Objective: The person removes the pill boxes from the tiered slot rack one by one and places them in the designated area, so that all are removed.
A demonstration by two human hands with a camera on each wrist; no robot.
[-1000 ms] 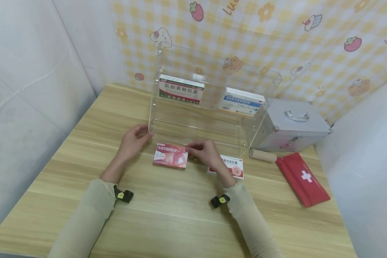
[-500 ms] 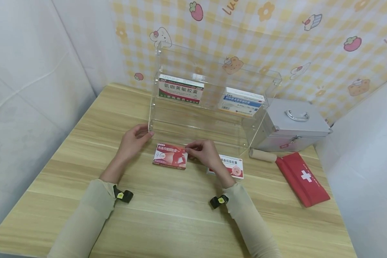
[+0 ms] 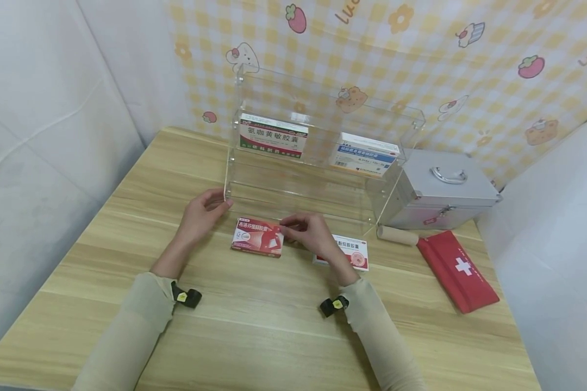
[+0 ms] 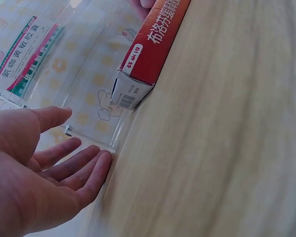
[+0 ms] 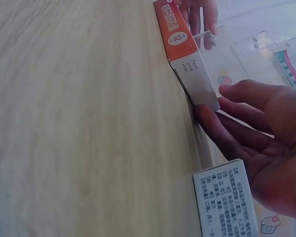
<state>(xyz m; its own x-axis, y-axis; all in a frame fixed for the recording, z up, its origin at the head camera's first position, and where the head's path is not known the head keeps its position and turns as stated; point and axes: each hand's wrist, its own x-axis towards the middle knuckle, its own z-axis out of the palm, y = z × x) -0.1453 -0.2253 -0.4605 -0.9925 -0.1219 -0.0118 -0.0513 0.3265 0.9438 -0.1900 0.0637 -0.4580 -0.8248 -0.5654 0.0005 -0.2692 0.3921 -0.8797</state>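
Observation:
A red-and-white medicine box (image 3: 257,237) lies flat on the table before a clear acrylic shelf rack (image 3: 300,182). My left hand (image 3: 199,217) rests at the rack's lower left corner, thumb apart from loosely bent fingers; in the left wrist view nothing is pinched between them. My right hand (image 3: 309,233) is at the red box's right end. In the right wrist view a fingertip touches the box's lower corner, while the thumb lies close to its upper edge, contact unclear. Under the right wrist lies a white-and-red medicine box (image 3: 356,253), partly hidden by the forearm.
On the rack's middle shelf stand a green-and-red-banded medicine box (image 3: 273,137) and a blue-and-white medicine box (image 3: 365,155). To the right are a silver metal case (image 3: 447,187), a beige roll (image 3: 398,235) and a red pouch (image 3: 459,271) with a white cross.

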